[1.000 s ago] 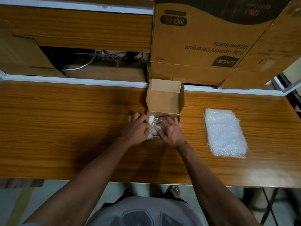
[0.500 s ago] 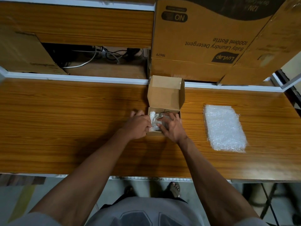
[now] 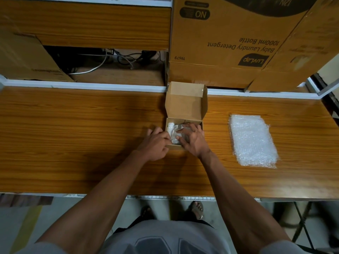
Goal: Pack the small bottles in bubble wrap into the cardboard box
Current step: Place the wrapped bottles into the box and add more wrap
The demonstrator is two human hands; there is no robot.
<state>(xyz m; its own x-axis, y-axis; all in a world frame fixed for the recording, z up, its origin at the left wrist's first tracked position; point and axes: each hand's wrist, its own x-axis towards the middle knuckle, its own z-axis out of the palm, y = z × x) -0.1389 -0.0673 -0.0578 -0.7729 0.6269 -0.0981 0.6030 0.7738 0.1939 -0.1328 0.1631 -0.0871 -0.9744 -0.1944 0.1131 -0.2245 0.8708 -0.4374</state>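
Observation:
A small cardboard box (image 3: 185, 107) stands open at the back middle of the table, its lid raised. Inside lie small bottles wrapped in bubble wrap (image 3: 171, 128), partly hidden by my hands. My left hand (image 3: 156, 142) grips the box's left wall, curled fingers outside and thumb over the edge against the wrap. My right hand (image 3: 192, 140) lies over the wrapped bottles with spread fingers and presses them down into the box.
A stack of bubble wrap sheets (image 3: 253, 140) lies on the wooden table (image 3: 73, 143) to the right. A large detergent carton (image 3: 229, 43) stands right behind the small box. Cables (image 3: 110, 59) and a cardboard sheet (image 3: 23, 57) sit in the shelf behind.
The wrapped bundle, held by both hands just in front of the box, has gone down into it. My right hand now presses on top and my left holds the box side.

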